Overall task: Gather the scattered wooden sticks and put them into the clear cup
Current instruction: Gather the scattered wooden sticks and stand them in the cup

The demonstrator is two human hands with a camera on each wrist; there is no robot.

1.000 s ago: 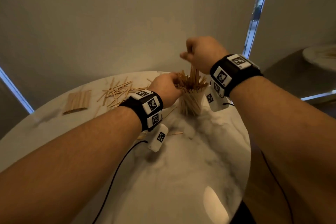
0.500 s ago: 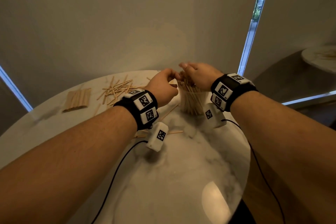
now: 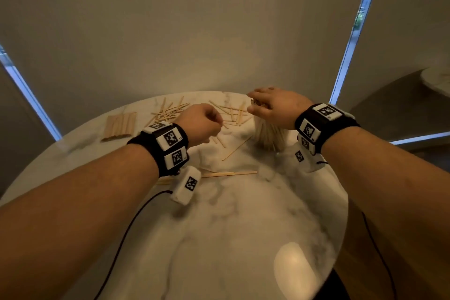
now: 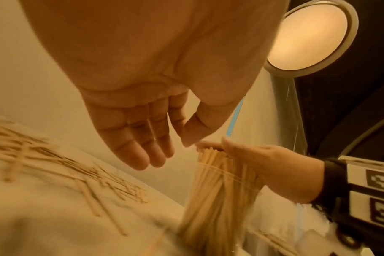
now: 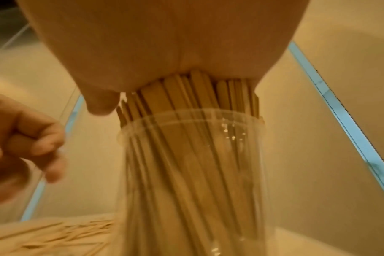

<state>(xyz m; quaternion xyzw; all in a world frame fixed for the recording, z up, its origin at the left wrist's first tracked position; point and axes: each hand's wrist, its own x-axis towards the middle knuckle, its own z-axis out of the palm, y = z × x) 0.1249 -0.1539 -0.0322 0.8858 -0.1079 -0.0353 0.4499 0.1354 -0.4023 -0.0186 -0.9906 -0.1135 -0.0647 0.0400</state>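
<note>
The right hand [image 3: 275, 107] is lying palm-down on the tops of the thin pale wooden sticks [image 5: 186, 97] standing bunched in the clear plastic cup [image 5: 193, 164], its fingers stretched flat and pressing on the stick ends rather than curling round them — the right wrist view is showing the palm sitting directly on the bundle. The cup is standing upright on the round white marble surface [image 3: 243, 226], towards its far right side, packed nearly full, with the stick ends poking just above its rim.

The left hand [image 3: 202, 122] is hovering just left of the cup and apart from it, over the surface. Its grip is looking loose: in the left wrist view the fingers [image 4: 138, 147] are hanging gently bent with the thumb near them, and nothing is visible between them, though motion blur is making this hard to confirm.

More loose wooden sticks [image 3: 170, 111] are lying scattered in a criss-cross heap at the far side of the surface, beyond the left hand. A tidy row of flat wooden sticks [image 3: 119, 125] is lying further left. One long stick [image 3: 229, 173] is lying alone nearer the person — just beside the left wrist camera.
</note>
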